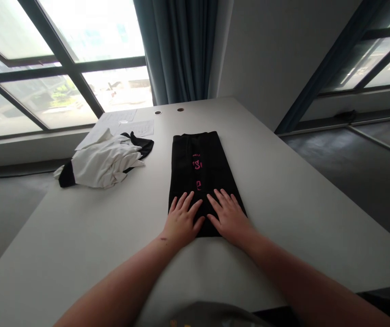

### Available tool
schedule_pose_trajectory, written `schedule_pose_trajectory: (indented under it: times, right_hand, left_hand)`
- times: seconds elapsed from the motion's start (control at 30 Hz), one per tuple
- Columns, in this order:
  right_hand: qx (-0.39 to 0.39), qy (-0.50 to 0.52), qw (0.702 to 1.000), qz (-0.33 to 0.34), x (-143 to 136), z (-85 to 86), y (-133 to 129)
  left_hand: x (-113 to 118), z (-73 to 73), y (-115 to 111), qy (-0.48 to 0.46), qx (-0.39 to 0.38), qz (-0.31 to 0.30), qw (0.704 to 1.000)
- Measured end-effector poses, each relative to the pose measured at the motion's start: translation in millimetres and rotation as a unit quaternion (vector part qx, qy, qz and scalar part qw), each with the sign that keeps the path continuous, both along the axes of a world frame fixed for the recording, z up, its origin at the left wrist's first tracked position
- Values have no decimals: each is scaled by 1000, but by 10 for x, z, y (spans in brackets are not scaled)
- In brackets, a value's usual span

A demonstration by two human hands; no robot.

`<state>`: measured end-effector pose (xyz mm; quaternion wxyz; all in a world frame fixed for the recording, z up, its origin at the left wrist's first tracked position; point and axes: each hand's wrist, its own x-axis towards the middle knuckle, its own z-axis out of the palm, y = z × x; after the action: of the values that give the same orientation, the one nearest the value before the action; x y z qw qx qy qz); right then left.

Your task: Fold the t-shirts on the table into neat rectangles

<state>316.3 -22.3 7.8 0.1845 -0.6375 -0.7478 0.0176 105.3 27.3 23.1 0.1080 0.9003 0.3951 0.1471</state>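
A black garment [184, 168] with pink lettering lies folded into a long, narrow rectangle in the middle of the table. What kind of garment it is, I cannot tell. My left hand [183, 220] rests flat on its near left part, fingers spread. Beside it, my right hand [229, 215] lies flat on the near right part, its fingers also apart. Both palms press on the cloth without gripping it, and they cover some of its near end. The two thumbs point toward each other with a small gap between them.
A crumpled white and black garment [104, 161] lies at the left on the white table [113, 236]. Sheets of paper [142, 128] are behind it. Two round cable holes [180, 110] sit near the far edge. A blue-grey curtain [177, 50] and windows stand beyond.
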Motion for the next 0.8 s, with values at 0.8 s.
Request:
schedule_pose_trajectory:
  times: [0.8]
  right_hand:
    - [107, -44, 981, -158, 732, 0, 192]
  left_hand:
    - [-545, 143, 414, -12, 34, 176, 984]
